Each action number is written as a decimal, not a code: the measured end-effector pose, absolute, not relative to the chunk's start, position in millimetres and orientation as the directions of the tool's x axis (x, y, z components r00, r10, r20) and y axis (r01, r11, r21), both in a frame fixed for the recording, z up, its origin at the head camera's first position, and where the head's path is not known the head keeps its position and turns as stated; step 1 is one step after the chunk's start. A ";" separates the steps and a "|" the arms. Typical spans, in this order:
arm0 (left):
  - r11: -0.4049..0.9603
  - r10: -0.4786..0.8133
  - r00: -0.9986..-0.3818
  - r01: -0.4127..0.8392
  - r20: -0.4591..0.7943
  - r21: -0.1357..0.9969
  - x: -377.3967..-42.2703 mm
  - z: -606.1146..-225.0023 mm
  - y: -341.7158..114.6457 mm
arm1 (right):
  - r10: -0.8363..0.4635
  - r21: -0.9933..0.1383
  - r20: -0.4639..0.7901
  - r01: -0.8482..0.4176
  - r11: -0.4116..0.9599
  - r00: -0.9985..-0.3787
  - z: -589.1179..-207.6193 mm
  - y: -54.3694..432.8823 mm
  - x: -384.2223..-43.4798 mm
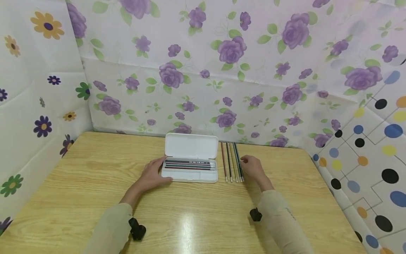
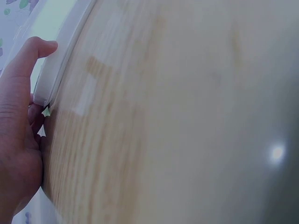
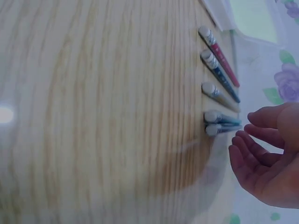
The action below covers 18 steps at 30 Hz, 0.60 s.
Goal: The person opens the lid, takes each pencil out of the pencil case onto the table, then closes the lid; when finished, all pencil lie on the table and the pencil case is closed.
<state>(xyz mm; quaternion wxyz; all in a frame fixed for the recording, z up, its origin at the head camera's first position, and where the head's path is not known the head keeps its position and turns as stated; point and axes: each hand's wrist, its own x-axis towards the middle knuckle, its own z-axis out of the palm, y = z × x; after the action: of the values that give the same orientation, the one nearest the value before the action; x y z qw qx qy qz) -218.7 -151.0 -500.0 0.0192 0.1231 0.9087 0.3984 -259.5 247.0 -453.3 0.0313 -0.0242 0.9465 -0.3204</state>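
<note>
Holding the left end of the white pencil case (image 1: 181,175) with my left hand (image 1: 155,175), I have my thumb over its near corner and my fingers round the side. The case sits on the bench (image 1: 190,201) in the middle of the frame, its lid (image 1: 191,145) raised at the back, towards the wall. Several striped pencils (image 1: 188,168) lie side by side across its rear compartment, ends with erasers towards the right of the frame; the front compartment shows bare white.

Just right of the case, five loose pencils lie in a row, eraser ends nearest me: a red pencil (image 1: 223,160), a dark blue pencil (image 1: 229,160), a tan pencil (image 1: 233,160), then a teal pencil (image 3: 224,117) and a dark pencil (image 3: 224,129) close together at the row's right end.

My right hand (image 1: 252,167) is beside that last pair, fingers loosely bent, with a narrow gap between thumb and forefinger and nothing held; whether a fingertip touches a pencil, I cannot tell.

Purple-flowered cloth (image 1: 203,98) hangs behind the bench, spotted cloth (image 1: 361,176) fills the right of the frame, and daisy-patterned cloth (image 1: 28,91) the left.
</note>
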 end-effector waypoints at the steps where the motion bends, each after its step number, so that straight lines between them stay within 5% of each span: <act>1: 0.653 0.239 -0.969 0.209 0.063 0.728 -218.8 -500.2 -150.8 | -0.075 -0.610 -0.027 -0.043 0.791 -0.997 -452.4 244.3 -260.0; 12: 0.646 0.237 -0.969 0.206 0.063 0.735 -218.7 -499.6 -149.9 | -0.243 -0.592 0.147 -0.282 0.755 -0.959 -445.7 201.0 -263.2; 18: 0.654 0.233 -0.970 0.204 0.063 0.728 -219.6 -501.0 -150.3 | -0.356 -0.602 0.130 -0.359 0.714 -0.926 -445.1 171.1 -262.9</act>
<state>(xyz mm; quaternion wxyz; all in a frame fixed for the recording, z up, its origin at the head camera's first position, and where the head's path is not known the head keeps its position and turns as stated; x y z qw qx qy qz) -219.6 -150.3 -501.0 0.0182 0.1202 0.9092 0.3982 -262.9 171.1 -445.1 -0.0023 -0.1929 0.9256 -0.3255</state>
